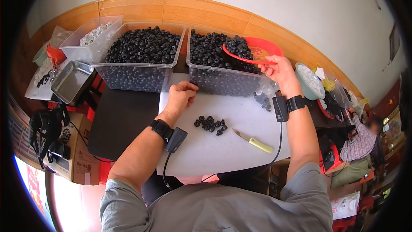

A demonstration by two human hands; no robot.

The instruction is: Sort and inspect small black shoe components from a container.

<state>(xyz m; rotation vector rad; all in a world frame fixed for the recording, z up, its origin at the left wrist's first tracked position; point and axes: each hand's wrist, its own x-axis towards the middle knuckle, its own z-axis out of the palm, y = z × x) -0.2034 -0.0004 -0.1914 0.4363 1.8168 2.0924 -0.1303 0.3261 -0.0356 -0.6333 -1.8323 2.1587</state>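
My right hand (280, 72) grips the near rim of a red plastic bowl (268, 45), tilted over the right clear bin (223, 79). Small round black parts (238, 47) are gathered at the bowl's left end, and more of them fill the bin. Close to the bin's front left corner, my left hand (182, 96) is closed with thumb and fingers together; whatever it may hold is hidden. On the white board (193, 154) in front of me lies a small pile of black parts (209, 123). Beside the pile rests a knife (253, 140) with a pale yellow-green handle.
A second clear bin (135, 77) of black parts stands left, beside a bin of white parts (95, 33) and a metal tray (73, 81). A bag of dark parts (262, 101) lies by the right bin. Rightward are a pale-green basin (310, 81) and another person (358, 139).
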